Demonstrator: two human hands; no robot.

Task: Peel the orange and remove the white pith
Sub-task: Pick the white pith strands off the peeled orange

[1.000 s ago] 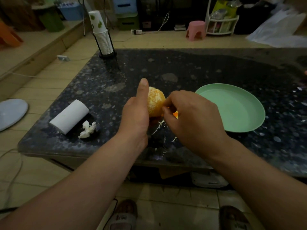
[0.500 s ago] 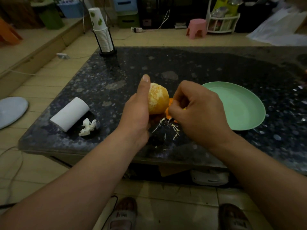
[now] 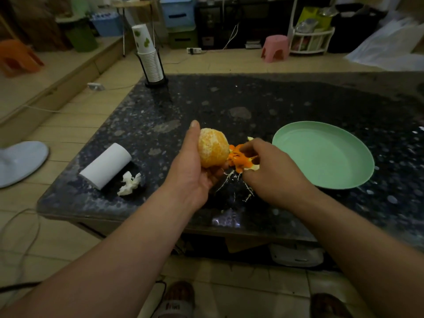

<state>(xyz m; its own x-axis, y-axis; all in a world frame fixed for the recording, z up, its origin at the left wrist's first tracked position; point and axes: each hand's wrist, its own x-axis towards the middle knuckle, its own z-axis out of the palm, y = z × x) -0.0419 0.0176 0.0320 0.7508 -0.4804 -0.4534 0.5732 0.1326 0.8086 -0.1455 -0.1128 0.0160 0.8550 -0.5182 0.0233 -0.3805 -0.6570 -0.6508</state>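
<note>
White pith strands [image 3: 229, 180] lie on the table [image 3: 229, 99], just under both hands. Left hand [image 3: 195, 171]: wrapped round the orange [image 3: 213, 149], holding it above the table. Right hand [image 3: 270, 175]: just right of the fruit, fingers pinching the peel [image 3: 238, 159], which meets the orange's lower right side. Plate [image 3: 325, 157]: beyond my right hand, the nearer hand to it. Change: peel pulled further off the fruit than half a second ago.

A dark speckled stone bench [image 3: 298, 99] stands on a pale tiled floor [image 3: 57, 138]. Far beyond the left grip [image 3: 190, 171], a pink stool [image 3: 275, 48], a white rack [image 3: 309, 40] and blue storage bins [image 3: 179, 10] line the dim back. A raised wooden platform [image 3: 46, 72] runs off to its left.
</note>
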